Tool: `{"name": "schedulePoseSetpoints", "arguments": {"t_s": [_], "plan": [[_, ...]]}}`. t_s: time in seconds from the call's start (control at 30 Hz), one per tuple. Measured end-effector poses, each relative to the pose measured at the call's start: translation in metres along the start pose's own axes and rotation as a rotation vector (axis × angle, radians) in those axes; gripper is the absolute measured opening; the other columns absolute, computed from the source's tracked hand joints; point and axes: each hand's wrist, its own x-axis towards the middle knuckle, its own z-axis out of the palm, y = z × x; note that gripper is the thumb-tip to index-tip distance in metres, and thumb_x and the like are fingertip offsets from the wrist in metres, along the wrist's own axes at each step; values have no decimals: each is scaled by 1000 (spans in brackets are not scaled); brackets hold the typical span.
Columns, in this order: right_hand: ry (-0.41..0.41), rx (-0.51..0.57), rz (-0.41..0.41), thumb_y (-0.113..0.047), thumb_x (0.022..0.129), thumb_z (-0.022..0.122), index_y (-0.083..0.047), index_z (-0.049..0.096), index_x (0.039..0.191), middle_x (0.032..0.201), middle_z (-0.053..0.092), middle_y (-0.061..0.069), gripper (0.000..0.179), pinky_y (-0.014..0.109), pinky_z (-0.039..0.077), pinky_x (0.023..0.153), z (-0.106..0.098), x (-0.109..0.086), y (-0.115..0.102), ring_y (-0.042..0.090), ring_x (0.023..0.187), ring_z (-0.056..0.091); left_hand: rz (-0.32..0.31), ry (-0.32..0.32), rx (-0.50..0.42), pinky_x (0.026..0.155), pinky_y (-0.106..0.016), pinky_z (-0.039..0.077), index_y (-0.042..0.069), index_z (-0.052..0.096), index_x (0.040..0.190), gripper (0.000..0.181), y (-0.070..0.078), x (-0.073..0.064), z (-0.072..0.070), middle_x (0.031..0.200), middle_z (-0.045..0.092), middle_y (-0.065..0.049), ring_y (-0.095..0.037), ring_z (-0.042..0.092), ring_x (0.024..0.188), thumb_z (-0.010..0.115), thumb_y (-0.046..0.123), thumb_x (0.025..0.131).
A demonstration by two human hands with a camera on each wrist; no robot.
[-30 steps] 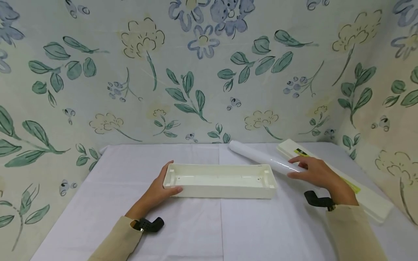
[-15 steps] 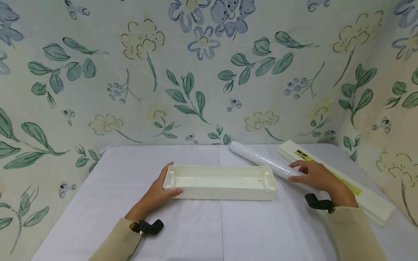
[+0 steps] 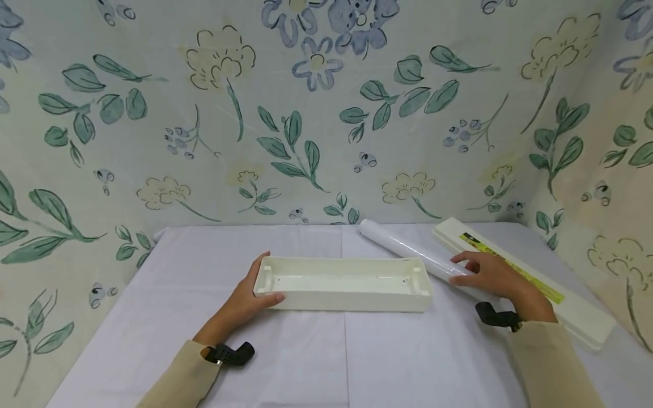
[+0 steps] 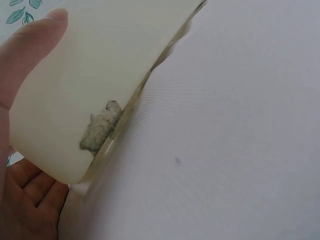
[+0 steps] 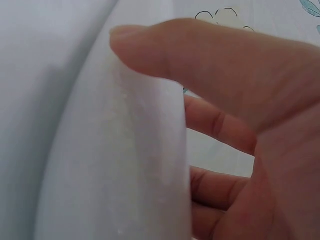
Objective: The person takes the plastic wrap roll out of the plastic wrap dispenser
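Observation:
A long cream plastic box, with its open side up, lies across the middle of the white cloth. My left hand grips its left end, thumb on the front wall and fingers round the end. The left wrist view shows a rough grey patch low on the box's wall. To the right, a roll of clear plastic film lies slantwise, its far end near the back edge. My right hand holds the roll towards its near end. In the right wrist view the thumb lies over the shiny film, with fingers on its far side.
A long cream lid with a yellow and black label lies slantwise beyond my right hand, close to the table's right side. White cloth covers the table. Flower-patterned fabric rises behind it and at both sides.

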Motion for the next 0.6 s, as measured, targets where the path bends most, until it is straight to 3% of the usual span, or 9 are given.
{"name": "schedulePoseSetpoints", "arguments": {"t_s": [0.6], "plan": [[-14, -1, 20, -50, 78, 75, -9, 58, 128, 102, 59, 16, 67, 36, 48, 65, 3, 0, 2, 29, 86, 53, -3, 9, -2, 104, -58, 32, 35, 14, 152, 101, 0, -1, 1, 147, 39, -7, -29, 43, 127, 80, 41, 76]]}}
